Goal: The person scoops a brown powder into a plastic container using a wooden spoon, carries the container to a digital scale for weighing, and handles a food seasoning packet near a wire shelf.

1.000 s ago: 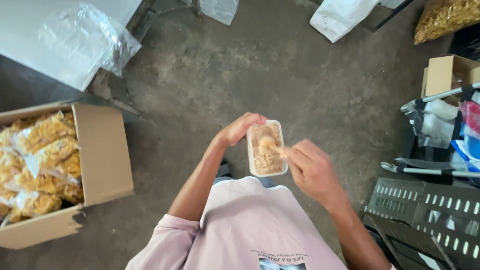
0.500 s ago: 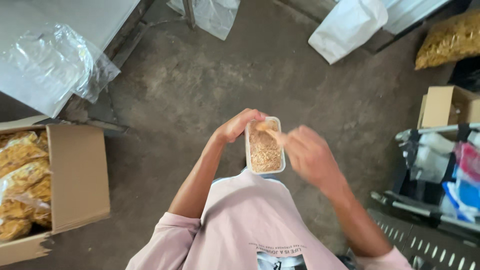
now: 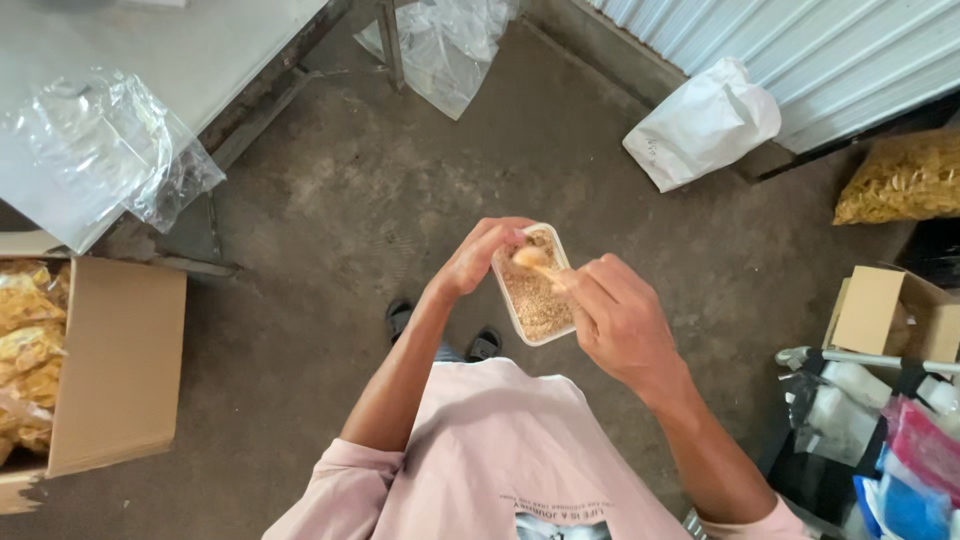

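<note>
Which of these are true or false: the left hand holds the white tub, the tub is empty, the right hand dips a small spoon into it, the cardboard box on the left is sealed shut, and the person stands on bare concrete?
1. The left hand holds the white tub. True.
2. The tub is empty. False: it holds tan crumbs.
3. The right hand dips a small spoon into the tub. True.
4. The cardboard box on the left is sealed shut. False: it stands open, with yellow snack bags showing.
5. The person stands on a bare concrete floor. True.
</note>
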